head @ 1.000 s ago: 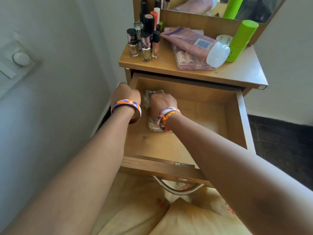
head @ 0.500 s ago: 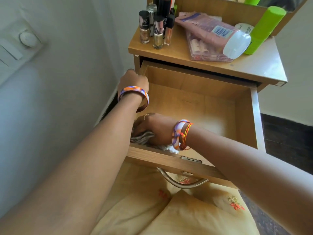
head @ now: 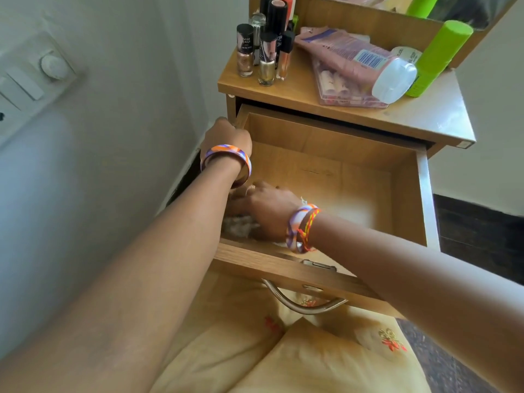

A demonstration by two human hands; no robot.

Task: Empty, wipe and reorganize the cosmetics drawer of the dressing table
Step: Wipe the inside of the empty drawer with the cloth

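Observation:
The wooden drawer (head: 408,199) of the dressing table is pulled out, its inside bare apart from a crumpled pale cloth (head: 236,226) in the near left corner. My right hand (head: 266,211) presses down on that cloth, fingers curled over it. My left hand (head: 226,137) grips the drawer's left wall near its back corner. On the tabletop (head: 300,95) stand several nail polish bottles (head: 266,63), a pink tube (head: 354,58) lying on a clear case (head: 331,89), and a green bottle (head: 436,58).
A metal handle (head: 303,304) hangs from the drawer front. A white wall with a switch panel (head: 37,80) is close on the left. Yellow embroidered fabric (head: 312,355) covers my lap below the drawer. Dark floor (head: 479,231) lies to the right.
My right hand has dragged the cloth from the back left of the drawer to the near left corner. My left hand has stayed on the drawer's left wall.

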